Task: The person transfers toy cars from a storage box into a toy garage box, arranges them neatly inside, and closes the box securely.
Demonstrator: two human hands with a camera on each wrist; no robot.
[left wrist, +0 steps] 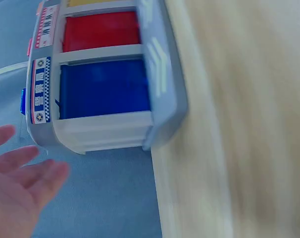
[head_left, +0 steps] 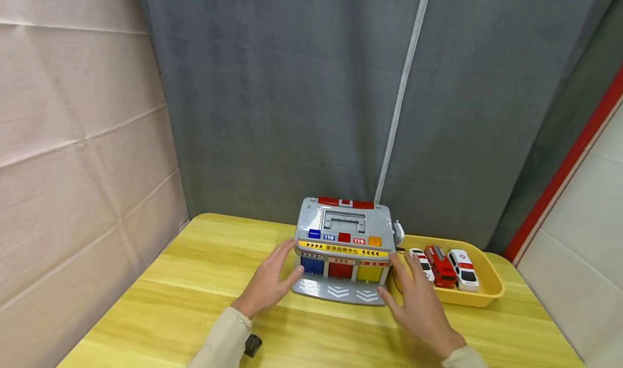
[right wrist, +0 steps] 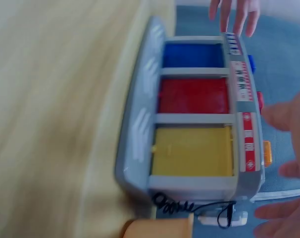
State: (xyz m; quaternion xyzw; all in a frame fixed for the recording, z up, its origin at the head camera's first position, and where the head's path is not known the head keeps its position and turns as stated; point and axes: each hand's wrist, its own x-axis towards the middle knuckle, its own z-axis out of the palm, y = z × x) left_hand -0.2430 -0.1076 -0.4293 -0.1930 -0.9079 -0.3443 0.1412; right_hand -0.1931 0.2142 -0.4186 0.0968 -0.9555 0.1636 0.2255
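A grey toy emergency-station garage (head_left: 343, 254) stands on the table with its front toward me. Its blue door (left wrist: 105, 89), red door (right wrist: 194, 95) and yellow door (right wrist: 192, 151) are all down. My left hand (head_left: 267, 281) is at the garage's left front corner, fingers spread and holding nothing. On the other side, my right hand (head_left: 421, 308) hovers by the right front corner, its fingers loosely extended with nothing in them. Whether any fingertip touches the garage I cannot tell. Three buttons, blue (head_left: 314, 233), red (head_left: 344, 237) and orange (head_left: 375, 241), sit along the roof's front edge.
Right of the garage, a yellow tray (head_left: 494, 284) holds a white-and-red toy car (head_left: 422, 262), a red toy fire truck (head_left: 442, 271) and a white toy ambulance (head_left: 463, 271). A white piece (head_left: 398, 233) with a black cord (right wrist: 179, 206) hangs at the garage's right side. A grey curtain (head_left: 282, 114) backs the wooden table (head_left: 194, 271).
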